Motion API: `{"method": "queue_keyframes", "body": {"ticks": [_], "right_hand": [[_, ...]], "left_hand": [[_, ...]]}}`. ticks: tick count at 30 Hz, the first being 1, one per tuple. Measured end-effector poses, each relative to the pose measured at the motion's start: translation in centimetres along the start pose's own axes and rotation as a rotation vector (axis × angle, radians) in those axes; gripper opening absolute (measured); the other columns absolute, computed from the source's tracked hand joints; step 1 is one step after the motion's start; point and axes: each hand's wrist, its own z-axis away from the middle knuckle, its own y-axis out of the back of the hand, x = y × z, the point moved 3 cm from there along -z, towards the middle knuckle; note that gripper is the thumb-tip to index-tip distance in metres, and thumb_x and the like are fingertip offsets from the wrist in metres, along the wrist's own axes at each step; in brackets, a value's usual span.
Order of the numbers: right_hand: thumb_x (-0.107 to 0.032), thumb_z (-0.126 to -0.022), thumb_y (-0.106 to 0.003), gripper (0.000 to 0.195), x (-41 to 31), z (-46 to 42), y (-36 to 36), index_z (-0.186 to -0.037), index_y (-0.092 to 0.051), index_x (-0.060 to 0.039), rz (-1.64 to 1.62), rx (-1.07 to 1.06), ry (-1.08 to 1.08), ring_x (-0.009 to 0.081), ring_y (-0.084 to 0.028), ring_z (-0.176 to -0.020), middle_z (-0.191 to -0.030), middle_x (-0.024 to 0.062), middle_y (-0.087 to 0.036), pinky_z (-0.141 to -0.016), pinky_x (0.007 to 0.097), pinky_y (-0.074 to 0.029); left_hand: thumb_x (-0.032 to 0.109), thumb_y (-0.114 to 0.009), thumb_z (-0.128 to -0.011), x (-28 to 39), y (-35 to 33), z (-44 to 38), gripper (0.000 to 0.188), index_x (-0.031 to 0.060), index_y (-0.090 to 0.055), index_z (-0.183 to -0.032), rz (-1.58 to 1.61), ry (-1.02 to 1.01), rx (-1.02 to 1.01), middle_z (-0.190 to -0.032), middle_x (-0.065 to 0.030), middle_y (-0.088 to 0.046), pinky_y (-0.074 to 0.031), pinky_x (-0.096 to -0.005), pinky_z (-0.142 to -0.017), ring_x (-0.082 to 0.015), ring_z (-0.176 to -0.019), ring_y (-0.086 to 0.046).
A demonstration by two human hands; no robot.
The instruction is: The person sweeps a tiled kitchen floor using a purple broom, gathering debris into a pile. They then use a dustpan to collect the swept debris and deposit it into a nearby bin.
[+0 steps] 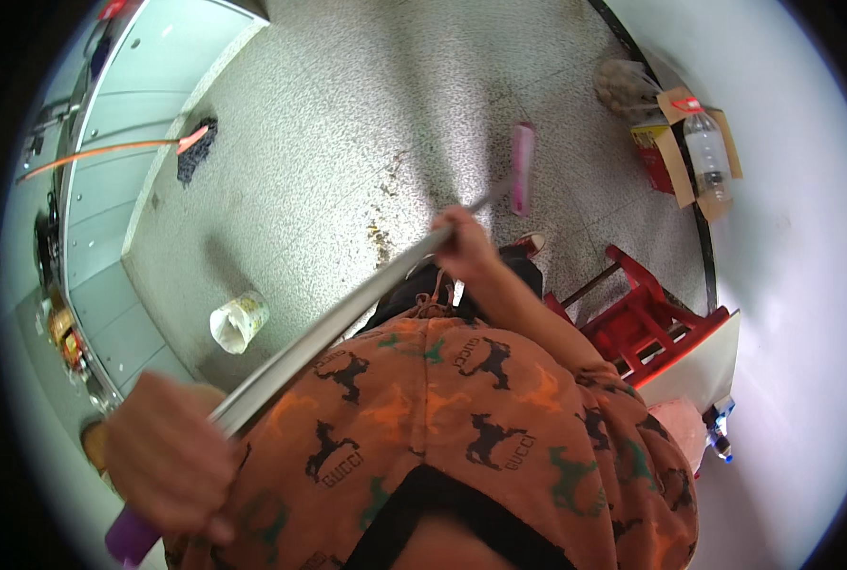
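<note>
My left hand [170,456], blurred, grips the upper end of a long metal handle [330,324] at the lower left, just above its purple end grip [132,536]. Further down the same handle, my right hand [464,244] is closed around it near the middle of the view. The handle slants up to the right, to a pink broom head [522,169] on the speckled floor. A line of loose debris [378,235] lies on the floor left of the broom head.
A white bin [239,322] stands on the floor at left. A mop [197,149] leans by the cabinets [120,171]. At right are a plastic bag [624,89], an open cardboard box [662,160] with a plastic bottle [708,153], and a red stool [633,313] against the wall.
</note>
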Motion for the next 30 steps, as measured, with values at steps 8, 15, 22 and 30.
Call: {"method": "queue_keyframes", "body": {"ticks": [8,15,22,30], "right_hand": [[-0.008,-0.073,-0.046,0.016,1.0,-8.2,4.9,-0.06,-0.037,-0.0102,0.087,0.012,0.055,0.0146,-0.041,-0.053,-0.058,0.0033,-0.04,-0.051,0.0288,-0.038],[-0.007,-0.076,-0.048,0.006,4.7,-0.9,-6.4,-0.075,-0.045,-0.0018,0.069,-0.047,-0.243,0.019,-0.054,-0.065,-0.066,0.0094,-0.051,-0.061,0.0305,-0.05],[-0.006,-0.076,-0.048,0.014,-10.7,-10.7,-2.9,-0.063,-0.048,-0.0043,0.307,0.079,0.15,0.0153,-0.047,-0.055,-0.06,0.0063,-0.045,-0.044,0.0254,-0.04],[-0.009,-0.075,-0.05,0.006,1.9,-17.7,-6.3,-0.07,-0.049,-0.0049,0.445,-0.217,-0.112,0.0182,-0.053,-0.058,-0.063,0.0069,-0.05,-0.057,0.0299,-0.049]], "left_hand": [[0.007,-0.065,-0.063,-5.7,0.5,3.4,0.021,0.0116,-0.046,-0.055,-0.08,0.431,0.149,-0.048,0.0018,-0.049,-0.039,-0.0274,-0.042,-0.0128,-0.041,-0.048],[0.014,-0.072,-0.054,3.9,1.5,0.6,0.026,0.0209,-0.047,-0.051,-0.327,0.055,0.322,-0.046,0.0109,-0.047,-0.028,-0.0196,-0.044,-0.0015,-0.039,-0.043],[0.006,-0.065,-0.062,-8.3,2.1,3.0,0.025,0.01,-0.04,-0.065,-0.235,0.398,0.252,-0.053,-0.0018,-0.044,-0.037,-0.0333,-0.052,-0.0173,-0.048,-0.044],[0.009,-0.058,-0.063,-3.2,5.5,2.8,0.02,0.0117,-0.039,-0.059,-0.52,0.403,0.58,-0.051,0.0,-0.047,-0.035,-0.0265,-0.045,-0.0133,-0.044,-0.045]]}}
